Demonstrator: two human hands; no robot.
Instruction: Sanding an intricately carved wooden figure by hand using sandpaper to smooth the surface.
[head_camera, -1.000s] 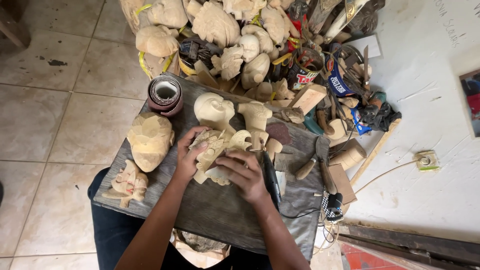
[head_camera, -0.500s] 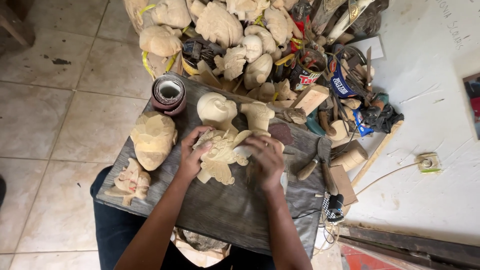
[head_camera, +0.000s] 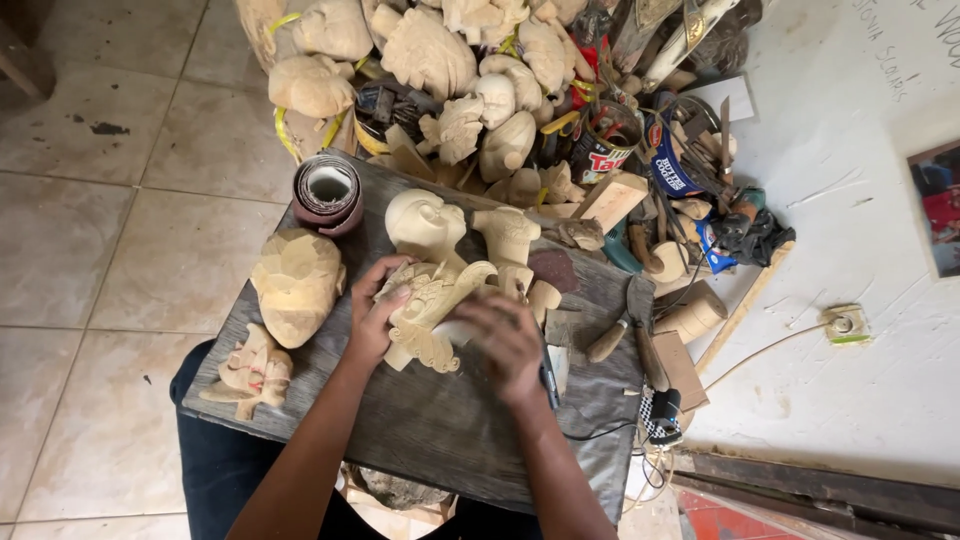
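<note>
A pale carved wooden figure (head_camera: 432, 312) with ornate scalloped edges lies on the dark wooden board (head_camera: 420, 420) across my lap. My left hand (head_camera: 375, 318) grips its left side and holds it down. My right hand (head_camera: 507, 340) presses on its right side, fingers curled over the carving; whatever lies under the palm is hidden. Just behind the piece stand a smooth unfinished wooden head (head_camera: 424, 224) and a smaller carved figure (head_camera: 508, 240).
A rough wooden mask (head_camera: 297, 284) and a small carved face (head_camera: 250, 372) lie at the board's left. A roll of sandpaper (head_camera: 327, 192) stands at the back left. Chisels (head_camera: 620, 330) lie on the right. Many carved heads (head_camera: 430, 50), cans and tools pile up behind.
My right hand has slid back and forth over the carving's right side, from its middle to the upper edge and down again. The left hand keeps its hold.
</note>
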